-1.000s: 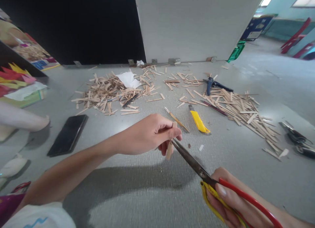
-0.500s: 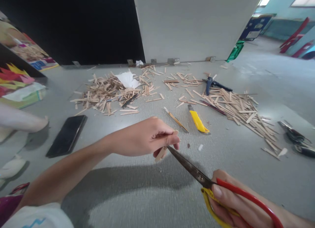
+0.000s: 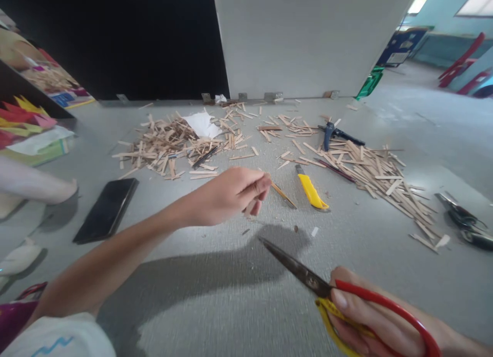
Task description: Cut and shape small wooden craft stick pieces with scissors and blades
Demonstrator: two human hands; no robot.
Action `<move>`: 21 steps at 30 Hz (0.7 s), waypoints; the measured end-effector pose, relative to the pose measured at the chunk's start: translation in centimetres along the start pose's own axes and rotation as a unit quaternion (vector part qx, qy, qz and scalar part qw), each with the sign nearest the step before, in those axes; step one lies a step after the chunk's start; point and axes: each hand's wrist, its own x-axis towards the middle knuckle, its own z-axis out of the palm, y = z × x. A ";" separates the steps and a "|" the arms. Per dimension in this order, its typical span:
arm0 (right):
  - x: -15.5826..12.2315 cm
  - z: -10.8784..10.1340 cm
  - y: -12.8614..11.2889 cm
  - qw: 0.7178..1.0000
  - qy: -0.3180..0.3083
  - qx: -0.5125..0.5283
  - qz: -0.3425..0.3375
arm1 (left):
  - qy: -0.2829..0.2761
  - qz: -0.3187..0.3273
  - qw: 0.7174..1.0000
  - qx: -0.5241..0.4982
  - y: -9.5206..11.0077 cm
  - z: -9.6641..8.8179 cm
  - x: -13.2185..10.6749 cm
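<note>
My left hand (image 3: 227,196) is pinched closed above the middle of the grey tabletop, its fingers around a small wooden stick that is almost fully hidden. My right hand (image 3: 370,316) grips a pair of scissors (image 3: 292,264) with one red and one yellow handle. Their dark blades are together and point up-left, a short way below my left fingers and apart from them. Just beyond my left hand lies a thin craft knife (image 3: 284,195). A yellow utility knife (image 3: 311,191) rests to its right. Small wooden chips are scattered under the hand.
Two piles of wooden sticks, left (image 3: 162,146) and right (image 3: 385,172), lie farther back. Dark blue pliers (image 3: 329,133) touch the right pile. Black-handled scissors (image 3: 462,218) lie far right, a phone (image 3: 106,210) left. Another person's arm (image 3: 38,182) rests at the left edge. An upright panel (image 3: 300,43) stands behind.
My left hand has moved up and slightly left, away from the scissor tips. The stick that stuck out below its fingers is now mostly hidden. The scissors have stayed nearly in place.
</note>
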 end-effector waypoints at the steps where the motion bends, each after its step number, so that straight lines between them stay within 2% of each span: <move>1: 0.1 0.0 -0.3 1.000 0.018 -0.011 -0.001 | 0.017 -0.021 0.999 -0.038 0.2 0.1 0.0; 4: 0.5 0.0 -0.6 0.994 0.107 -0.016 -0.008 | 0.066 -0.052 0.993 -0.078 0.7 0.4 -0.3; 8: 0.8 -0.1 -0.1 0.982 0.184 -0.044 -0.016 | 0.104 -0.043 0.994 -0.010 1.1 0.6 -0.8; 11: 0.8 0.1 0.6 0.977 0.209 -0.043 -0.009 | 0.086 -0.020 0.996 0.026 1.5 0.7 -1.0; 15: 0.9 0.2 1.5 0.979 0.203 -0.033 -0.017 | 0.077 0.004 0.997 -0.001 1.9 1.0 -1.2; 21: 1.0 0.2 2.3 0.970 0.230 -0.002 -0.079 | 0.055 -0.014 0.998 -0.021 2.2 1.1 -1.5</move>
